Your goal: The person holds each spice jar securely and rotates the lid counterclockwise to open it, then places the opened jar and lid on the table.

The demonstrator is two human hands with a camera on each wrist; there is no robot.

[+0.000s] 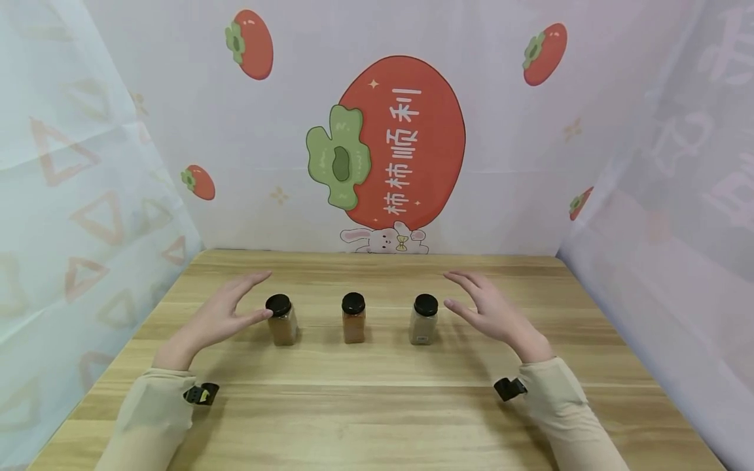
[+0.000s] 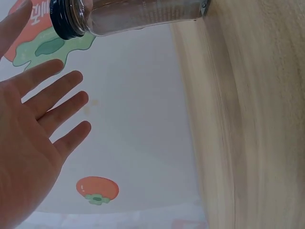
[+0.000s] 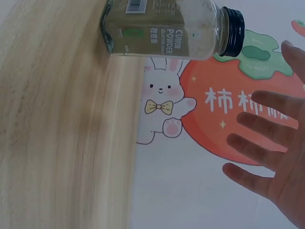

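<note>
Three black-capped spice jars stand upright in a row on the wooden table. The left jar holds brown powder, the middle jar orange-red powder. Pale greenish powder fills the right one, whose label reads cumin powder. My left hand hovers beside the left jar, fingers spread; in the head view the thumb tip overlaps its cap, and contact cannot be told. In the left wrist view that jar lies beyond the open palm. My right hand is raised just right of the cumin jar, apart from it, holding nothing.
The wooden table extends in front of the jars. A white backdrop with printed persimmons and a rabbit rises behind its far edge, and printed cloth walls flank both sides. Each wrist wears a small black camera.
</note>
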